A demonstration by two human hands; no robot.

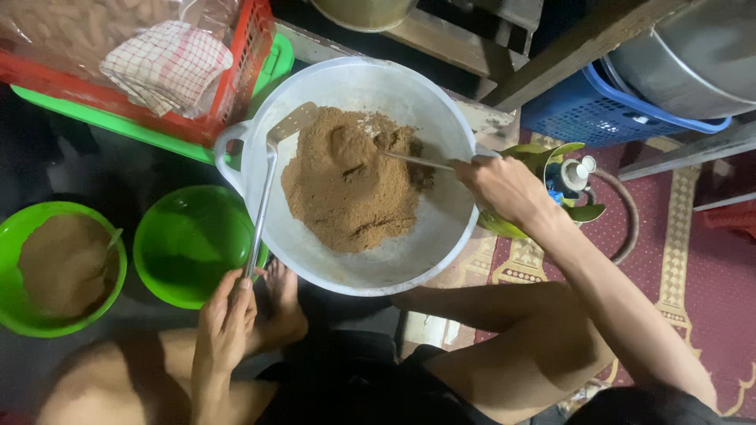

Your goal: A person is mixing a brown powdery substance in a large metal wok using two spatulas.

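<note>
Your left hand is closed around the end of the long metal spatula, whose flat blade rests against the near-left edge of the brown powder mound; a sudden lever here likely flicks powder over the rim of the white basin, onto your legs or into the empty green bowl beside it; your right hand pinches a thin spoon handle sunk in the mound's far side; pressing outward risks tipping the basin toward the green bottle; the red crate stands beyond.
</note>
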